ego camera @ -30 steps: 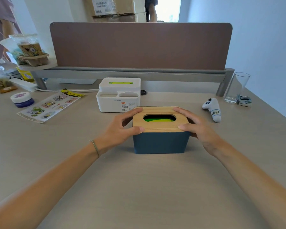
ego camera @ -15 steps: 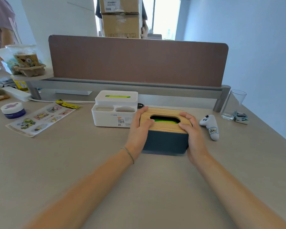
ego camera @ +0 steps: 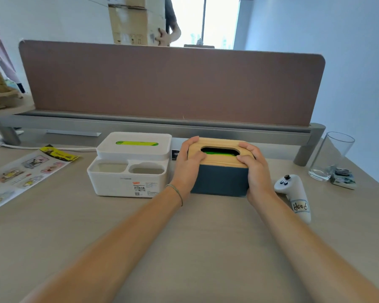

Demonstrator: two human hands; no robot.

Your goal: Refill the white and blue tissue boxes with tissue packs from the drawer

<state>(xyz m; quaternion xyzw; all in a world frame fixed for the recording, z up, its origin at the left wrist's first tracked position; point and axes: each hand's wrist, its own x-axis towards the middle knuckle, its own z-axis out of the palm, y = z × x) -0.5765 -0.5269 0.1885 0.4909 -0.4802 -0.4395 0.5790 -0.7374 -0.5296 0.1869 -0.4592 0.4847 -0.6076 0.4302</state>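
Note:
The blue tissue box point(ego camera: 220, 180) with a wooden lid stands on the desk near the back, a green tissue pack point(ego camera: 219, 152) showing through its oval slot. My left hand point(ego camera: 187, 165) clasps its left end and my right hand point(ego camera: 255, 169) clasps its right end, thumbs on the lid. Just left of it stands the white tissue box point(ego camera: 129, 165), lid on, with a green pack visible in its slot and two front compartments. The drawer is out of view.
A white game controller point(ego camera: 293, 193) lies right of the blue box, a drinking glass point(ego camera: 330, 156) and a small object further right. A sticker sheet point(ego camera: 24, 173) lies at left. A brown partition point(ego camera: 171, 84) runs along the desk's back; a person carries cardboard boxes beyond it.
Both hands have slid the blue box away from me, from the desk's middle to the back beside the white box. The camera tilted up with the move.

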